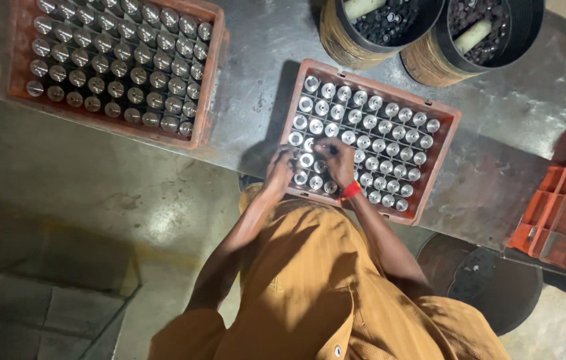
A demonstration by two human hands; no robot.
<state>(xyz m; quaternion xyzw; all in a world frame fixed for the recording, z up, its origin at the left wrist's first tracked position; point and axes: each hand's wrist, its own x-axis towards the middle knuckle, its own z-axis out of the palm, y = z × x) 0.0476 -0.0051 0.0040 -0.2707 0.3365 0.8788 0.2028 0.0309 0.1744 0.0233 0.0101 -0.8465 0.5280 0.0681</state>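
An orange crate [446, 143] with a grid of shiny metal cylinders [383, 143] stands on the grey metal table [256, 100]. Both my hands are over its near left corner. My left hand [281, 171] is curled at the crate's rim around a cylinder [306, 160] in the near rows. My right hand [336, 161], with a red band [350, 191] at the wrist, pinches a small dark part just above that same spot. The fingers hide the part's shape.
A second orange crate [213, 80], full of metal cylinders, sits at the table's far left. Two round bins [336, 40] [430, 63] of small dark parts stand behind. Stacked orange crates [563, 220] are at right, with a dark drum [496, 293] below the table edge.
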